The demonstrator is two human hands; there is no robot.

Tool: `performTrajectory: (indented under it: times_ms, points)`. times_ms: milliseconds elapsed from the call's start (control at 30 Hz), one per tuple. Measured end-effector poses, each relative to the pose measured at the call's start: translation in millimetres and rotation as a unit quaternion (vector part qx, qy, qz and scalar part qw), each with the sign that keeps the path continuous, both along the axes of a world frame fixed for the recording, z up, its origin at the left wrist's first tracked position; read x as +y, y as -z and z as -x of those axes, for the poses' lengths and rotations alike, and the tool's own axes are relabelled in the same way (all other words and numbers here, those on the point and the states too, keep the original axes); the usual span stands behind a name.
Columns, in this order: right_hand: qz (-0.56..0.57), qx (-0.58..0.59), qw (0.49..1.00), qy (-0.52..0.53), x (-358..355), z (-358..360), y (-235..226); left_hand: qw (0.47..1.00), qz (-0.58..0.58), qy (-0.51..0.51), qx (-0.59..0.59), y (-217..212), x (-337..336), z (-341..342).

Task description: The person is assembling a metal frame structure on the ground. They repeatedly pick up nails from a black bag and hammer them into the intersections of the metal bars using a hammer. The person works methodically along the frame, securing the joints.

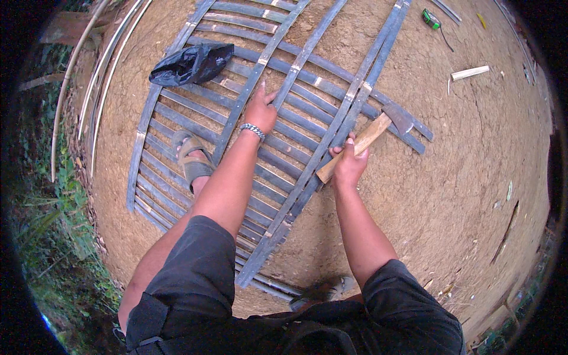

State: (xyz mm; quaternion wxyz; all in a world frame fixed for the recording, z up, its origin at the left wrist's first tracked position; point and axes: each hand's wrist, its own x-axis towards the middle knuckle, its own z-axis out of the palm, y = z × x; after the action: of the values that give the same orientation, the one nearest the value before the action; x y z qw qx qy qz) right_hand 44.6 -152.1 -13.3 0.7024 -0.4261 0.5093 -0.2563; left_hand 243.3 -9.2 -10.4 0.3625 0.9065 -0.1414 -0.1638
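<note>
A lattice panel [307, 155] of dark grey split slats, possibly bamboo, lies on the bare dirt beneath me. Over its middle, my left hand [261, 112] reaches down with index finger and thumb apart, beside one of the long crosswise strips. I cannot make out anything in those fingers. My right hand [351, 167] wraps round the wooden handle of a hatchet [373, 132], whose rusty metal head points away to the far right, near the panel's right edge. A black plastic bag [192, 64] rests on the slats at the far left.
My left sandalled foot [192, 155] stands on the slats; the other sandal [322, 291] is near the panel's close end. A green tape measure [431, 19] and a pale wood piece [470, 73] lie far right. Long poles [112, 77] and green plants [53, 236] line the left.
</note>
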Motion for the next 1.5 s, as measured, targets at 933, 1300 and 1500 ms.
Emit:
performTrajectory:
  times_ms: [933,1300,1500]
  points:
    - [0.059,0.017,0.997,-0.038,7,23,-30,0.945,0.261,-0.167,0.107,-42,-15,55]
    - [0.11,0.06,0.972,-0.198,38,25,-63,0.673,0.49,-0.384,0.399,-40,-53,166]
    - [0.161,0.102,0.961,-0.199,34,29,-57,0.674,0.496,-0.359,0.414,-49,-55,174]
